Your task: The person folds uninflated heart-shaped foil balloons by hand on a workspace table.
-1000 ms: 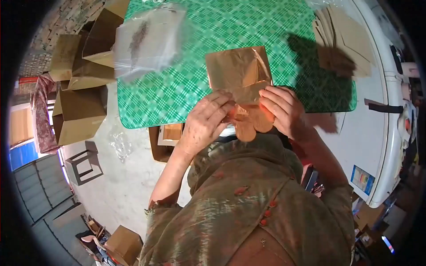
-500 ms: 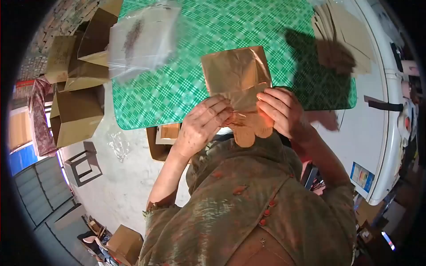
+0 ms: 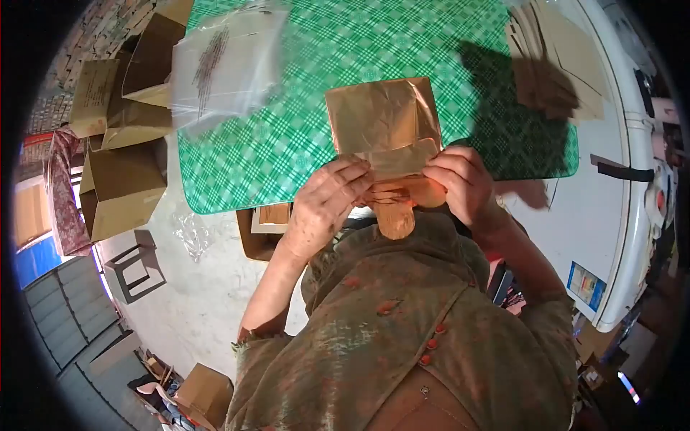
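My left hand (image 3: 328,203) is closed at the lower left edge of a shiny copper-coloured bag (image 3: 381,115), fingers bent and thumb hidden. On the opposite side, my right hand (image 3: 463,183) pinches its lower right edge. The bag stretches flat between both hands over the table's near edge. From its near end a brown, wood-like piece with a rounded tip (image 3: 395,221) sticks out toward my body. A second rounded tip (image 3: 429,194) shows beside my right fingers, apparently behind shiny film. What the pieces belong to is hidden.
A green checked tablecloth (image 3: 345,50) covers the table. Clear plastic bags (image 3: 226,68) are stacked at its far left, flat brown cardboard pieces (image 3: 553,57) at its far right. Open cartons (image 3: 129,183) stand left. A white surface (image 3: 532,230) lies right, a small frame (image 3: 133,273) on the floor.
My right hand has shifted slightly right. The right rounded tip sits higher and shows less beyond the bag's near end; the left tip still sticks out. The bag has barely moved.
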A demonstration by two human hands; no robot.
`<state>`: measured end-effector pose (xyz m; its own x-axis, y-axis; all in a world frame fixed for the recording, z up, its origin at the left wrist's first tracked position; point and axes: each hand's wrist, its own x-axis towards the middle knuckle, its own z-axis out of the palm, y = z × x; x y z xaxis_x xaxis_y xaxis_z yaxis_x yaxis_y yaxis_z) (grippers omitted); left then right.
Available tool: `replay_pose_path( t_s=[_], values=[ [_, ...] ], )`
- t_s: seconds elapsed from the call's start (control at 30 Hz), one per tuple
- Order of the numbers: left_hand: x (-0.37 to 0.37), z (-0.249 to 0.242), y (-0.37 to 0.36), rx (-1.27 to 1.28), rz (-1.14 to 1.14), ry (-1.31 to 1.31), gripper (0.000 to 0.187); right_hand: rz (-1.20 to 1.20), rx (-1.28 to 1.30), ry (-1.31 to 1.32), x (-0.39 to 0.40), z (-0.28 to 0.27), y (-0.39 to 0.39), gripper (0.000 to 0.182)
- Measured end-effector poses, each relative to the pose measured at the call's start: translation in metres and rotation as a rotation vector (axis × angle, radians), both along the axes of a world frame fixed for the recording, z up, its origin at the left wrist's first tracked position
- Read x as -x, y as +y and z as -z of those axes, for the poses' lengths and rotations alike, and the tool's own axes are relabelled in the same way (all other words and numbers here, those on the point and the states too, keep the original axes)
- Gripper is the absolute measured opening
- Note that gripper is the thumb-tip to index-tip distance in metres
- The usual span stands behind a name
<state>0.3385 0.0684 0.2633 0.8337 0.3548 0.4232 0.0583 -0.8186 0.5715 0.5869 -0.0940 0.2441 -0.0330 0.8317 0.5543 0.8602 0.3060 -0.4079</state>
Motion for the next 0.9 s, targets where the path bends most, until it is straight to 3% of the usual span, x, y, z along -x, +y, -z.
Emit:
replay_pose_path(
  t_s=[0.33, 0.4, 0.53, 0.63, 0.9],
  values=[
    [-0.006, 0.003, -0.004, 0.026, -0.238, -0.009, 0.017, 0.213, 0.222, 0.194, 0.006, -0.018, 0.018, 0.014],
    [-0.008, 0.005, -0.005, 0.041, -0.291, -0.021, 0.016, 0.217, 0.219, 0.129, 0.008, -0.024, 0.021, 0.011],
    [-0.015, 0.007, -0.006, 0.048, -0.357, -0.027, 0.014, 0.22, 0.133, 0.127, 0.007, -0.018, 0.023, 0.012],
    [-0.019, 0.007, -0.006, 0.045, -0.397, 0.001, 0.014, 0.328, 0.154, 0.319, 0.015, -0.011, 0.025, 0.014],
    [-0.028, 0.008, -0.001, -0.067, -0.444, 0.082, 0.022, 0.445, 0.158, 0.283, 0.022, -0.003, 0.029, 0.02]
  ],
)
